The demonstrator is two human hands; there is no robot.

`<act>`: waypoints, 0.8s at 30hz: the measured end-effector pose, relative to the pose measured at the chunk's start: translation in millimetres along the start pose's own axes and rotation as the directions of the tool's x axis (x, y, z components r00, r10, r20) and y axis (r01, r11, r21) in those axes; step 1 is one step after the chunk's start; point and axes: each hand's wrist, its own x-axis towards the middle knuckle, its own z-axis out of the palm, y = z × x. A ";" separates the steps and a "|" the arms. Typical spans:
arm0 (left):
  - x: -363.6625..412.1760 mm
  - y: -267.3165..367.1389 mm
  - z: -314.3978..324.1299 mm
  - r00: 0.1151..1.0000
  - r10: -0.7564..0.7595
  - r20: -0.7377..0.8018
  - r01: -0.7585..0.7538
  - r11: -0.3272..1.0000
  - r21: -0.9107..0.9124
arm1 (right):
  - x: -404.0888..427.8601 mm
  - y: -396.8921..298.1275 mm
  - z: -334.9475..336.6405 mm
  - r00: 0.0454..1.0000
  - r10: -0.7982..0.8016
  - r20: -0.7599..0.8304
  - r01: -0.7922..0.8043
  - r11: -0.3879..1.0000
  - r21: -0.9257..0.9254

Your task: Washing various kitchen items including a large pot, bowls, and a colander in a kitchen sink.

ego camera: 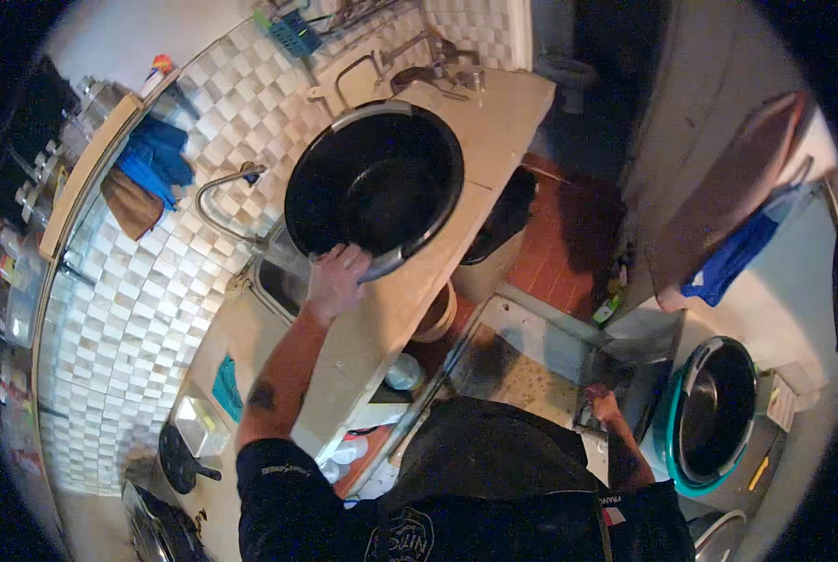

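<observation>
My left hand (339, 276) grips the near rim of a large round black plastic basin (383, 183). The basin sits tilted on the counter (383, 309), partly over the sink (278, 284), and its inside looks bare. Behind the sink, a curved metal faucet (211, 204) comes from the tiled wall. Off to the right, my right hand (603, 403) is low beside a dark grey box-like surface (626, 376). Its fingers look curled, but dimness hides whether anything is in them.
A teal basin (672, 449) with a black basin (717, 414) inside stands at right. A teal cloth (227, 388), a clear container (201, 426) and a black pan (178, 456) lie on the left counter. Below the counter edge is a bucket (438, 316); a green bottle (607, 309) stands on the floor.
</observation>
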 end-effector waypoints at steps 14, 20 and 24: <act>212.2 234.5 -240.2 0.262 0.920 -0.291 -0.955 0.204 -0.215 | -6.3 -169.7 -61.7 0.868 -0.229 -0.440 0.426 0.799 0.425; 241.8 470.6 -147.6 0.002 0.817 -0.577 -0.936 -0.202 -0.289 | -126.4 -215.2 -65.5 0.829 0.195 -0.525 0.151 0.825 0.545; 201.4 532.1 -45.3 0.161 0.877 -0.452 -0.942 0.000 -0.335 | -154.1 -180.7 -24.3 0.728 0.258 -0.635 0.305 0.709 0.636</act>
